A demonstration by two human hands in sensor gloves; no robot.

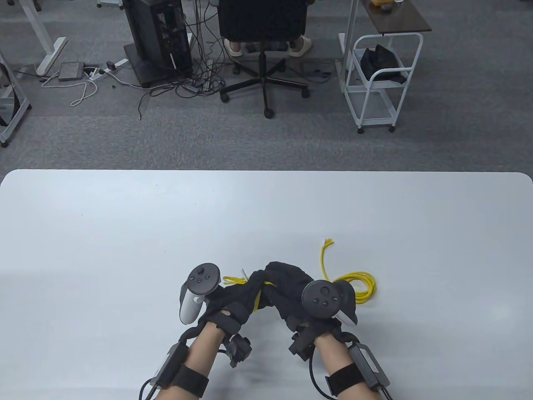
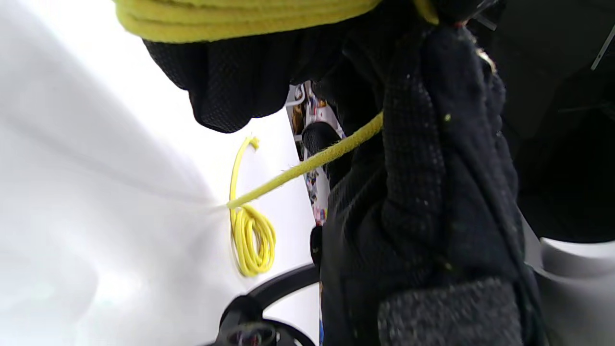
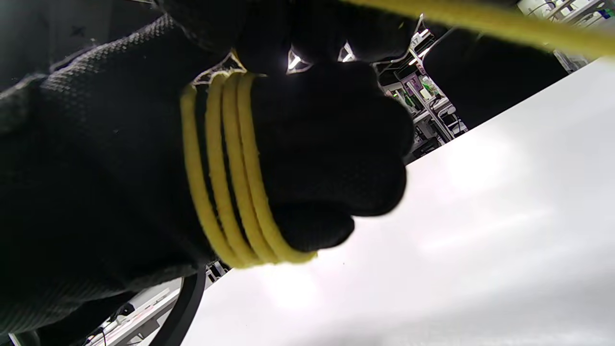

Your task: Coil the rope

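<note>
A yellow rope is partly wound in several turns around my left hand [image 1: 237,293], which is closed into a fist; the turns show in the right wrist view [image 3: 226,168] and at the top of the left wrist view [image 2: 240,14]. One frayed end [image 1: 233,280] sticks out beside that hand. My right hand [image 1: 287,287] is close against the left and grips a strand [image 2: 307,166] that runs down to the table. The rest of the rope lies in loose loops [image 1: 362,287] just right of my right hand, with its other frayed end [image 1: 327,241] pointing away from me.
The white table [image 1: 125,250] spreads wide on all sides of the hands. Beyond its far edge, on the floor, stand an office chair [image 1: 263,25], a white trolley [image 1: 381,79] and a computer tower with cables [image 1: 158,37].
</note>
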